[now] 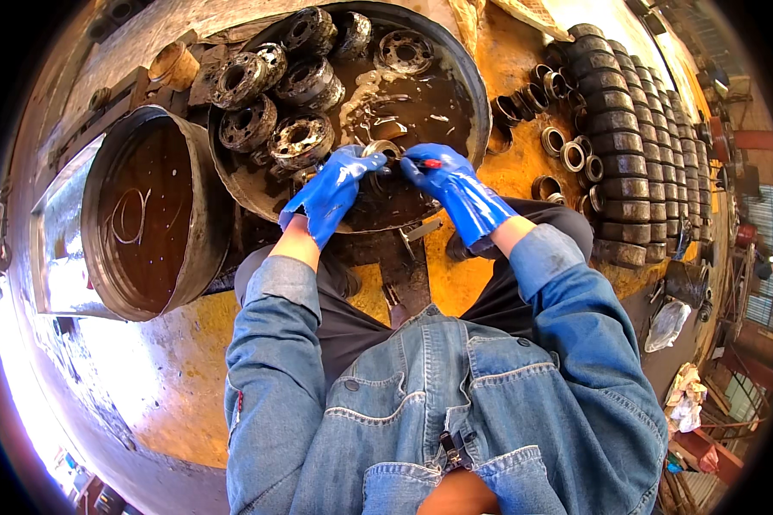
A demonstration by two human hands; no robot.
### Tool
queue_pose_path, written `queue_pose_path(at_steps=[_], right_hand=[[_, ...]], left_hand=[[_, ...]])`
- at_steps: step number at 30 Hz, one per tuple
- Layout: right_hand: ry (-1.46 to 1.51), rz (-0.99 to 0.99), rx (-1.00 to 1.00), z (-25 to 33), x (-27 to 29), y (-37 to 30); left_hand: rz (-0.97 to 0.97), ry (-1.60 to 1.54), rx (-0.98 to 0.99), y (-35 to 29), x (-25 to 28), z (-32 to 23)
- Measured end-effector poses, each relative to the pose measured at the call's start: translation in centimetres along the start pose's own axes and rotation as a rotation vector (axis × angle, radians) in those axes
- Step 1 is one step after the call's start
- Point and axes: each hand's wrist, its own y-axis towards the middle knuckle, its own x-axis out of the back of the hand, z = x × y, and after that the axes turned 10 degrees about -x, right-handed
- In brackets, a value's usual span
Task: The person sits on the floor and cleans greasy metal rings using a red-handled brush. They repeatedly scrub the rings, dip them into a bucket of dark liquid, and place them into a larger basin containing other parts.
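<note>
Both my hands wear blue rubber gloves and meet over a wide round basin [468, 81] of dark oily liquid. My left hand [331, 190] grips a metal bearing ring [381, 149] at the basin's near side. My right hand [448, 186] holds a small red-handled tool [428, 162] whose tip points at the ring. Several dirty flanged hubs [299, 137] lie piled in the basin's left and far part.
A steel drum [204, 232] of dark liquid stands to the left. Rows of stacked dark bearing rings [620, 137] run along the right, with loose metal rings [567, 154] beside them on the yellow-stained floor [180, 378]. Rags and clutter lie at the far right.
</note>
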Motion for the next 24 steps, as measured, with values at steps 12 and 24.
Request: queue_pose_path(at_steps=[12,24], right_hand=[[0.433,-0.13,-0.392,-2.0,8.2,4.4],[0.53,0.039,-0.276,-1.3,2.4,4.4]], left_hand=[[-0.004,0.069,-0.011,0.8,-4.4,-0.8],[0.074,-0.317,0.287,-1.0,-4.9,-2.3]])
